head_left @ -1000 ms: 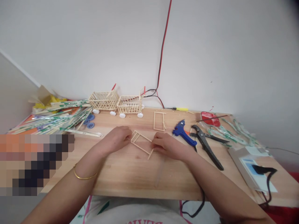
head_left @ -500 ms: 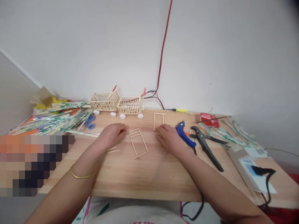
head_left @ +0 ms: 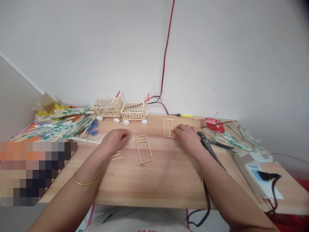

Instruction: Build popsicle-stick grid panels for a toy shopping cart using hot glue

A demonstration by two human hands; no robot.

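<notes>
My left hand (head_left: 118,138) hovers over the left of the wooden table, its fingertips pinched together; whatever is between them is too small to make out. Just right of it lies a flat stick frame (head_left: 144,149) with several crosspieces near its far end. Two short sticks (head_left: 117,158) rest below the left hand. My right hand (head_left: 187,138) is palm down with curled fingers, its fingertips beside the right edge of a second stick frame (head_left: 164,129). A short stick (head_left: 169,132) stands inside that frame. The blue glue gun is hidden under this hand, so its grip cannot be seen.
Two stick carts (head_left: 108,108) with white wheels stand by the wall. Wrapped sticks (head_left: 72,120) and blue wheels (head_left: 94,132) lie left. Pliers (head_left: 210,148), a red dish (head_left: 214,125), a yellow-handled tool (head_left: 186,115) and a white box (head_left: 258,175) with a cable are right.
My right hand has moved right, off the second frame and over the blue glue gun, with its fingers more curled. That frame now shows fully. My left hand stays nearly still, pinched.
</notes>
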